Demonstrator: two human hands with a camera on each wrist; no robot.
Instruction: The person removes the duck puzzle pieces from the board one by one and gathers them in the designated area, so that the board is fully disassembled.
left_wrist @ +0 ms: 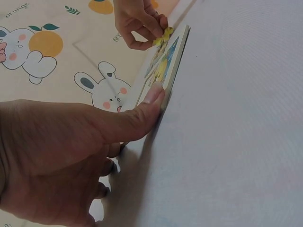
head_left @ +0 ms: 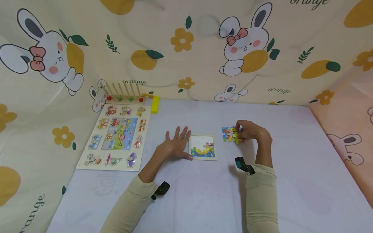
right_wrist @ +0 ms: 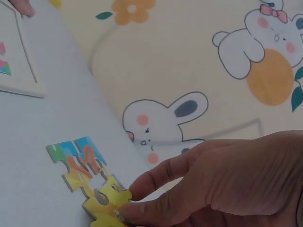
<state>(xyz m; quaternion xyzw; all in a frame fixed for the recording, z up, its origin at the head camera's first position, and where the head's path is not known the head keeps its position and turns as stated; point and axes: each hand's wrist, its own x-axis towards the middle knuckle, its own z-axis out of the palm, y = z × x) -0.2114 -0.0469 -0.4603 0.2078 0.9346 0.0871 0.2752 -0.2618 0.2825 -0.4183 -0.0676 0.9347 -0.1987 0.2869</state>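
A small square jigsaw tray (head_left: 199,142) lies on the table, its lower part filled with joined pieces and its upper part bare white. My left hand (head_left: 174,147) is spread at the tray's left side, and the thumb (left_wrist: 151,97) rests against the edge of its frame. To the right of the tray, my right hand (head_left: 251,131) pinches a yellow puzzle piece (right_wrist: 112,193) between thumb and index finger. Several loose puzzle pieces (head_left: 226,133) in blue, orange and yellow lie close together beneath and beside those fingers.
A wooden vehicle peg-puzzle board (head_left: 91,158) lies at the left. Behind it stands a rack of thin upright rods (head_left: 126,89) with red and green beads. A yellow block (head_left: 155,105) sits beside the board's far corner. Patterned cloth (head_left: 204,64) hangs along the table's back edge.
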